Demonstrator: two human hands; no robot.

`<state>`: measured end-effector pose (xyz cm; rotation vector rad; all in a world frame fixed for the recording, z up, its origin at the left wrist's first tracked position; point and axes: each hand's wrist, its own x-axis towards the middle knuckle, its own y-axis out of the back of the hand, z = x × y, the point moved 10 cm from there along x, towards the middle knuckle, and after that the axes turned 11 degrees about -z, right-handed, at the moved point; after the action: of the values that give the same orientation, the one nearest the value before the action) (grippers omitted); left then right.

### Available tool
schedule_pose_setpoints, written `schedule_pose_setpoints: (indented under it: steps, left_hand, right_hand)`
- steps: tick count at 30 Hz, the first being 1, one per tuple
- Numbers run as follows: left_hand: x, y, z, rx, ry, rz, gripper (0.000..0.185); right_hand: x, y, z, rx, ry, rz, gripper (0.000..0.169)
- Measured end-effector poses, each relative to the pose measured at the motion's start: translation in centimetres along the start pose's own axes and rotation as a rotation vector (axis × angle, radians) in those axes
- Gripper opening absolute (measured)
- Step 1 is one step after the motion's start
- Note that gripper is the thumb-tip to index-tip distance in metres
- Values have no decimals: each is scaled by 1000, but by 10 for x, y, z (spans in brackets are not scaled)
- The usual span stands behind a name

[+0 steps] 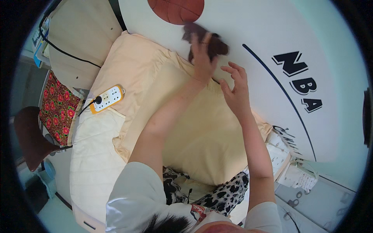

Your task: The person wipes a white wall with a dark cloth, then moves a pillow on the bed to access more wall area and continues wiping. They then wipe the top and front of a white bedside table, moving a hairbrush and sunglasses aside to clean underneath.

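Note:
My left hand [204, 62] is blurred and lies against a dark brown, soft-looking item [217, 48], by the white wall panel at the pillows' far edge. Whether its fingers grip the item cannot be made out. To the right, my right hand [236, 87] is raised above the pillow edge with its fingers apart, holding nothing. Below both arms lies a large yellow pillow [204, 131], with a peach pillow [125, 55] under or beside it.
A white and orange power strip [107, 99] with a black plug lies on the bed at left. The headboard panel [262, 32] bears a basketball print and lettering. A floral cloth [59, 107] and brown chair [32, 137] stand left, a small white basket [300, 176] right.

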<state>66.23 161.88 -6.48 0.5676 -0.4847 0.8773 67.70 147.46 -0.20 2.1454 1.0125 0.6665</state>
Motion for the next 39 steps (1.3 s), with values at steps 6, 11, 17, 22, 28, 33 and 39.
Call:
schedule_pose_setpoints:
  steps: [6,11,17,22,28,33,39]
  left_hand:
    - [75,29,85,63,-473,-38,58]
    - [174,78,110,115,-485,-91,59]
    - [220,101,122,216,-598,-76,61]
    - [264,156,68,237,-511,62,59]
    - [291,244,-63,129,-301,269,49]
    - [232,245,-215,-273,139,171,47]
    - [87,173,-259,-265,410,406,39]
  right_hand:
    - [32,30,-64,-332,264,196,40]
    - [69,78,-113,-634,388,418,41]
    - [132,94,-148,-713,469,529,46]
    - [163,69,-139,-848,354,509,54]
    - [171,52,-126,-934,400,583,55]
    - [170,50,-131,-890,315,519,69]
    - [172,51,-129,-919,352,556,68]
